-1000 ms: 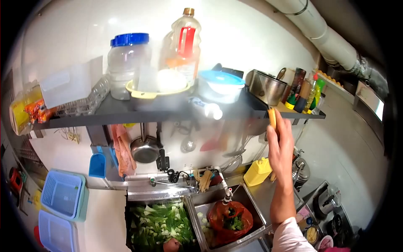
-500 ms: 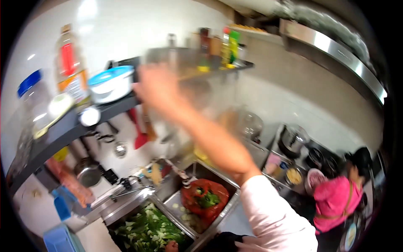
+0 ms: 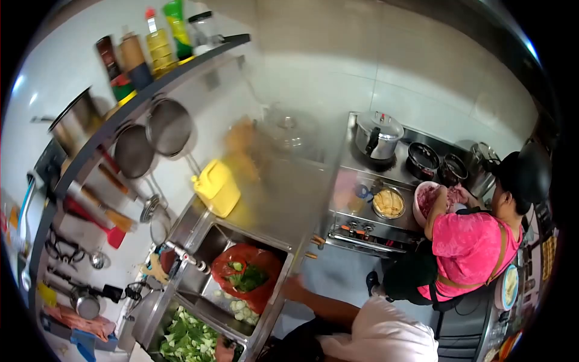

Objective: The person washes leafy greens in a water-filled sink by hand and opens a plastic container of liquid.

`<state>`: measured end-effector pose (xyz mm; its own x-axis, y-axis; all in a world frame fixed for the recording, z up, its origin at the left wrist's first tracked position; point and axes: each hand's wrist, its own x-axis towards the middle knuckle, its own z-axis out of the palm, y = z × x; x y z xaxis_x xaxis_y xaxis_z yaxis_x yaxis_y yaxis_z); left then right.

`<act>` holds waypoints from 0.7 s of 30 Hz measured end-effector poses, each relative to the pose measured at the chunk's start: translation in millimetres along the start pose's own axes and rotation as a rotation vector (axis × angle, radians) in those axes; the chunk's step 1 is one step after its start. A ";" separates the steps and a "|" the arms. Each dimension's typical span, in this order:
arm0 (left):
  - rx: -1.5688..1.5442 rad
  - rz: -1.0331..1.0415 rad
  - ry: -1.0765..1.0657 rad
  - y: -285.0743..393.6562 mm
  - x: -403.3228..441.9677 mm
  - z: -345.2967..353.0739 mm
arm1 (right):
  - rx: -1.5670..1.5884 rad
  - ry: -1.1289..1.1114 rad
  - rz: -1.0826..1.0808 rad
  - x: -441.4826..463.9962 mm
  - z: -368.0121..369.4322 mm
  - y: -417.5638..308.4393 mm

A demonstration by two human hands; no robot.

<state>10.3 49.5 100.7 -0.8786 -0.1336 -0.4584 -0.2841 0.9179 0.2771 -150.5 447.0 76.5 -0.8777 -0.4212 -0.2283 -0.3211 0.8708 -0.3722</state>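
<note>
My right hand [image 3: 294, 289] is low beside the right rim of the sink [image 3: 276, 292], blurred, its fingers unclear. Only part of my left hand [image 3: 225, 350] shows at the bottom, by the chopped leafy greens [image 3: 187, 338] in the near basin; its fingers are mostly hidden. A red bag [image 3: 265, 262] with green leaves [image 3: 248, 279] lies in the other basin. Pale cut vegetable pieces [image 3: 244, 312] lie next to the bag. The faucet [image 3: 190, 258] reaches over the sink from the left.
A yellow jug [image 3: 217, 188] stands behind the sink, beside a hazy steel counter [image 3: 289, 202]. Bottles [image 3: 160, 47] and a pot [image 3: 75, 120] sit on the wall shelf [image 3: 142, 93]. To the right, a co-worker [image 3: 467, 253] handles meat in a bowl [image 3: 419, 208] near a pressure cooker [image 3: 379, 136].
My right hand has come down from the wall shelf to the sink's right side. The view has turned right, showing more of the stove and the co-worker.
</note>
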 end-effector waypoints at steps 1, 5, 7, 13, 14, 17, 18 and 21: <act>-0.076 0.042 0.187 13.5 10.2 -0.4 | -0.006 0.008 0.250 -43.2 10.3 44.7; -0.444 0.039 0.506 68.5 20.7 19.1 | 0.086 0.045 0.793 -154.9 73.3 187.1; -0.450 -0.094 0.384 131.3 27.1 12.9 | 0.209 0.178 0.832 -188.8 62.6 228.8; -0.083 0.595 0.482 315.2 32.9 3.2 | 1.243 0.190 1.030 -230.6 20.7 265.3; -0.169 0.575 0.316 319.9 47.5 14.3 | 0.800 0.172 1.142 -224.7 70.6 277.0; -0.178 0.575 0.097 362.3 74.7 34.0 | 0.452 0.167 1.150 -232.6 82.1 267.8; -0.122 0.627 0.136 383.8 78.7 38.2 | 0.877 0.228 1.143 -231.3 79.7 267.1; -0.075 0.812 0.145 435.7 105.2 57.2 | 1.570 0.292 1.128 -226.5 67.3 262.1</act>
<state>-184.0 456.8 124.9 -0.8609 0.5084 0.0211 0.4399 0.7228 0.5330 -11.9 753.6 -29.9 -0.4966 0.2672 -0.8258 0.7423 -0.3625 -0.5636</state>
